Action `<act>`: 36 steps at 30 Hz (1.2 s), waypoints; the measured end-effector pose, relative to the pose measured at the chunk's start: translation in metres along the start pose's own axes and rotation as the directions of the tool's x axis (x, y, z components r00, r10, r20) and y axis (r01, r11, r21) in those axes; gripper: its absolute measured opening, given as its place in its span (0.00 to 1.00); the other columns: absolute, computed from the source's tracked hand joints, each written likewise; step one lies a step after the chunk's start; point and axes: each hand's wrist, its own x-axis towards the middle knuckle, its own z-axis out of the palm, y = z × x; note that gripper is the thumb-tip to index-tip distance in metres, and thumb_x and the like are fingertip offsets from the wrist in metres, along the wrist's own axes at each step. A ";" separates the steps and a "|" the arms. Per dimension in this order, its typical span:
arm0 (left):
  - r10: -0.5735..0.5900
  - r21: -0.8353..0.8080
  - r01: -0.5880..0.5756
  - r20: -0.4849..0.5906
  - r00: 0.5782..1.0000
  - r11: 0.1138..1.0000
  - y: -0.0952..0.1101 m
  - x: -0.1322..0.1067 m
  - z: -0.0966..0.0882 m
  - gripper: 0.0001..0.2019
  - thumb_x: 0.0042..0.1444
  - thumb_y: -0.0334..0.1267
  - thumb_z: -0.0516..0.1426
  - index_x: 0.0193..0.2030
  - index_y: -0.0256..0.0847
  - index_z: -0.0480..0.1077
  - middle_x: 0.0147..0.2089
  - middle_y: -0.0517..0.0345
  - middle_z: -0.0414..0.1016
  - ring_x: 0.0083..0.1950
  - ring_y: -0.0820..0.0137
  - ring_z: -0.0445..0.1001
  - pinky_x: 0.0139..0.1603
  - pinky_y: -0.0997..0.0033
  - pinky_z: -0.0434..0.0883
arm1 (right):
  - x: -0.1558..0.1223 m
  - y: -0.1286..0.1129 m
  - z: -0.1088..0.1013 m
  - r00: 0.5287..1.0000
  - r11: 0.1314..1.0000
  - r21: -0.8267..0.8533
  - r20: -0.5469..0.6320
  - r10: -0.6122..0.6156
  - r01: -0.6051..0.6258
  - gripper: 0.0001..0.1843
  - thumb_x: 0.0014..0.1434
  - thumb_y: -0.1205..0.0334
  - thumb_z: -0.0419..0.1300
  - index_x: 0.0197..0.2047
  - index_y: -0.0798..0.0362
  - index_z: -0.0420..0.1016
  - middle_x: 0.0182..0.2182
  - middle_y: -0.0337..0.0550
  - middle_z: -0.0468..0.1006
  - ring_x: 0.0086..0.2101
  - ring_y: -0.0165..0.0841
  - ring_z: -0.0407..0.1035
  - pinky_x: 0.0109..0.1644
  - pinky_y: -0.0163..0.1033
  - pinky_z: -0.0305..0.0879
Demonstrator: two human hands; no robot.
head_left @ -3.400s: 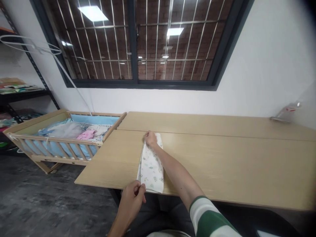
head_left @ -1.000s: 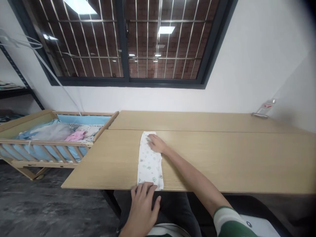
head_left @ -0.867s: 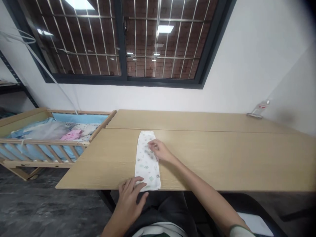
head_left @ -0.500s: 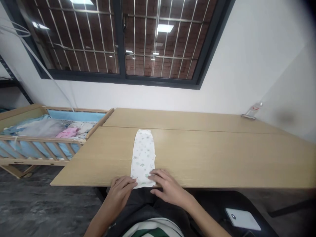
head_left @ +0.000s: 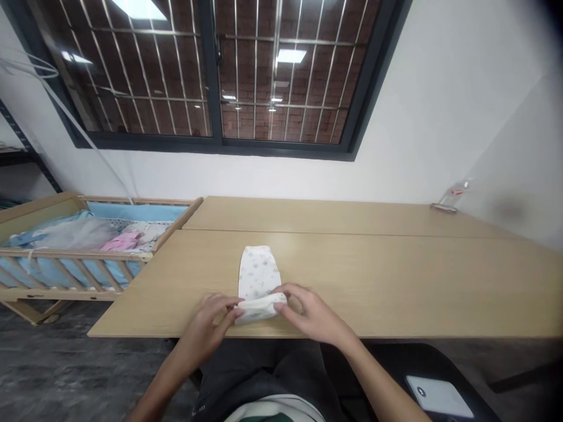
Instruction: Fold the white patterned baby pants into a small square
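A narrow white baby cloth [head_left: 258,272] with small green prints lies on the wooden table [head_left: 396,281], long axis running away from me. Its near end is curled into a small roll [head_left: 260,309]. My left hand [head_left: 210,323] pinches the left end of that roll. My right hand [head_left: 310,313] grips the roll's right end, fingers curled over it. Both hands sit close to the table's front edge.
A wooden baby crib [head_left: 83,246] with blue lining and a pink garment [head_left: 125,240] stands left of the table. A clear plastic bottle [head_left: 449,197] lies at the far right by the wall. A white phone-like slab [head_left: 437,395] lies low on the right.
My right hand came back from the cloth's far end to its near end. Both hands have rolled the near end up and away from me, so the flat part is shorter.
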 end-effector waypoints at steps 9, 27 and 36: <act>-0.182 0.052 0.176 0.130 0.975 0.983 -0.042 0.135 0.006 0.14 0.65 0.47 0.55 0.44 0.40 0.77 0.44 0.54 0.82 0.45 0.64 0.78 0.48 0.69 0.71 | 0.105 0.073 -0.013 0.989 0.975 0.219 -0.131 0.071 -0.040 0.17 0.64 0.50 0.59 0.50 0.53 0.73 0.38 0.45 0.79 0.37 0.37 0.73 0.40 0.41 0.70; -0.176 0.628 -0.018 0.245 0.953 0.778 0.001 0.083 0.061 0.20 0.69 0.46 0.49 0.53 0.33 0.74 0.54 0.36 0.76 0.52 0.46 0.74 0.52 0.46 0.69 | 0.144 0.126 0.017 0.986 0.970 -0.225 -0.113 -0.122 0.095 0.37 0.69 0.50 0.53 0.75 0.53 0.46 0.68 0.59 0.59 0.65 0.47 0.58 0.68 0.57 0.55; -0.083 0.718 -0.023 0.112 0.990 0.695 0.002 0.002 0.108 0.20 0.64 0.48 0.56 0.49 0.31 0.77 0.51 0.36 0.79 0.56 0.47 0.74 0.60 0.43 0.67 | 0.115 0.054 0.037 0.786 0.908 -0.081 0.536 -0.308 0.411 0.30 0.75 0.48 0.44 0.76 0.43 0.48 0.75 0.39 0.47 0.73 0.36 0.41 0.75 0.46 0.40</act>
